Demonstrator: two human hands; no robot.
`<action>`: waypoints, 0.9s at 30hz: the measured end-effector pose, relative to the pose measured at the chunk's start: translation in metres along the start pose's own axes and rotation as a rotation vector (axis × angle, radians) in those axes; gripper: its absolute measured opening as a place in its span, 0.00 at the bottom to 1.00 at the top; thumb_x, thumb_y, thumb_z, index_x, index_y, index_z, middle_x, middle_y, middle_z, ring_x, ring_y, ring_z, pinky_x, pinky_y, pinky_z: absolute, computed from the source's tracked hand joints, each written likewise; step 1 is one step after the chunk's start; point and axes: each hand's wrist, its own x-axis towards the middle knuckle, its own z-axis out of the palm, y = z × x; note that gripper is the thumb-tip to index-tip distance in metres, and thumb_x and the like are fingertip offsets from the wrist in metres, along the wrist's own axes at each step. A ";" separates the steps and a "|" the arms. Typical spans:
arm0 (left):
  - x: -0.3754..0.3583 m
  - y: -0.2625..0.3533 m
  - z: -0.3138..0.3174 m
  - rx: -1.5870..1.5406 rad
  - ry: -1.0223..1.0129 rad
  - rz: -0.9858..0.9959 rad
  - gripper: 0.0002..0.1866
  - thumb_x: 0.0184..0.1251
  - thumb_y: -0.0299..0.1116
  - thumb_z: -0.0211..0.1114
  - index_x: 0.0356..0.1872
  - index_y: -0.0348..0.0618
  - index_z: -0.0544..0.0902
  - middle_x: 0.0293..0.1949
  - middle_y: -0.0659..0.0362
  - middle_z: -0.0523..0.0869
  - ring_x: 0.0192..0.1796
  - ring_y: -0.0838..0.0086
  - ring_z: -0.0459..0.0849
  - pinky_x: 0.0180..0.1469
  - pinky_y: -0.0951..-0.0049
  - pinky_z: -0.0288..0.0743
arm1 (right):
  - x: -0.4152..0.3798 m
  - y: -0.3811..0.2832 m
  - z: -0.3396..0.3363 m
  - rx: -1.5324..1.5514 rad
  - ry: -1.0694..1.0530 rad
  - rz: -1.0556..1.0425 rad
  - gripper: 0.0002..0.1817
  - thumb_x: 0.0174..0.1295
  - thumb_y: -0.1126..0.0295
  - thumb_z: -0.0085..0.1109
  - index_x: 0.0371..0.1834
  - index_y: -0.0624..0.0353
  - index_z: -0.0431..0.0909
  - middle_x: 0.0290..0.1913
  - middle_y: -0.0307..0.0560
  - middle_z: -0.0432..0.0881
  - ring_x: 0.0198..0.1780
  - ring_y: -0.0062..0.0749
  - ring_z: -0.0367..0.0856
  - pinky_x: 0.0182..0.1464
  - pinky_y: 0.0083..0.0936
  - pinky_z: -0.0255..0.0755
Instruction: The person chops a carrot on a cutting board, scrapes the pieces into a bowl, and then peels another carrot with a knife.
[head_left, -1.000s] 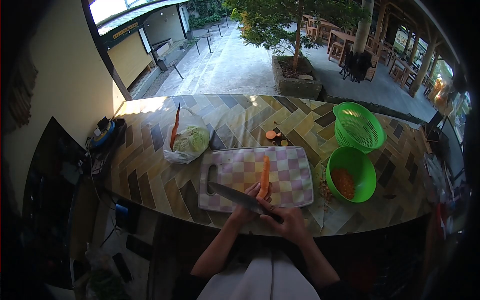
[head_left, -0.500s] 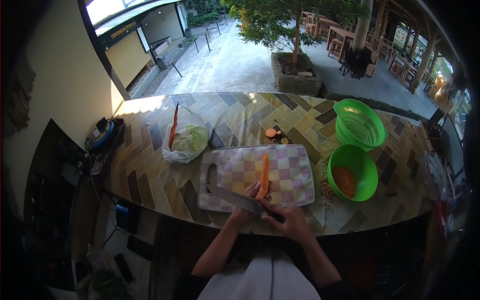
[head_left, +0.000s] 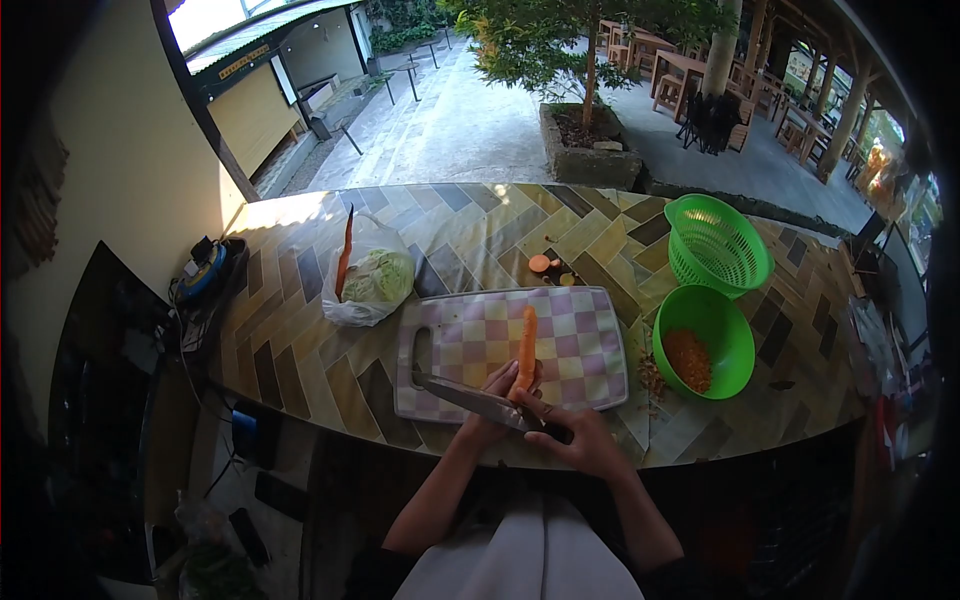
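My left hand (head_left: 488,425) is closed around the lower end of an orange carrot (head_left: 527,345), which points up and away over the checkered cutting board (head_left: 460,325). My right hand (head_left: 585,440) grips the dark handle of a large knife (head_left: 465,397). The blade extends to the left, across my left hand and over the board's near edge. Both hands are close together at the board's front side, with the right thumb and fingers near the carrot's lower end.
A green bowl (head_left: 735,345) with orange shreds sits right of the board, a green strainer (head_left: 720,235) behind it. Carrot pieces (head_left: 540,263) lie beyond the board. At the left, a plastic bag holds cabbage (head_left: 376,277), with another carrot (head_left: 346,255) against it.
The view has shifted very slightly. Both hands, the carrot and the knife hold nearly the same positions.
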 end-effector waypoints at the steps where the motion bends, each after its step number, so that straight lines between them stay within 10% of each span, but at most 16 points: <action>1: 0.000 0.000 0.001 -0.006 -0.002 0.000 0.18 0.82 0.45 0.48 0.49 0.39 0.73 0.31 0.61 0.73 0.29 0.78 0.73 0.31 0.79 0.70 | 0.000 -0.001 0.000 0.001 -0.002 0.002 0.34 0.63 0.54 0.66 0.73 0.32 0.67 0.43 0.56 0.87 0.45 0.45 0.88 0.50 0.33 0.77; 16: 0.003 -0.004 -0.013 -0.092 -0.103 -0.007 0.18 0.82 0.44 0.48 0.52 0.38 0.76 0.40 0.62 0.76 0.37 0.79 0.73 0.43 0.78 0.72 | 0.001 0.000 0.019 -0.088 0.185 -0.030 0.28 0.64 0.57 0.65 0.70 0.35 0.73 0.40 0.54 0.87 0.38 0.47 0.87 0.44 0.31 0.78; 22: 0.000 -0.004 -0.015 0.365 -0.061 0.130 0.18 0.83 0.43 0.46 0.51 0.38 0.75 0.42 0.61 0.77 0.42 0.82 0.76 0.47 0.77 0.73 | -0.002 -0.014 0.000 -0.186 0.013 0.145 0.32 0.64 0.54 0.64 0.73 0.36 0.69 0.39 0.57 0.86 0.38 0.50 0.86 0.43 0.32 0.77; 27: -0.005 0.006 -0.003 0.424 -0.105 0.188 0.19 0.83 0.44 0.45 0.52 0.38 0.76 0.42 0.62 0.78 0.41 0.82 0.77 0.46 0.78 0.74 | 0.005 0.014 0.010 -0.053 0.128 -0.136 0.32 0.66 0.49 0.59 0.74 0.30 0.65 0.32 0.55 0.85 0.31 0.53 0.83 0.39 0.40 0.75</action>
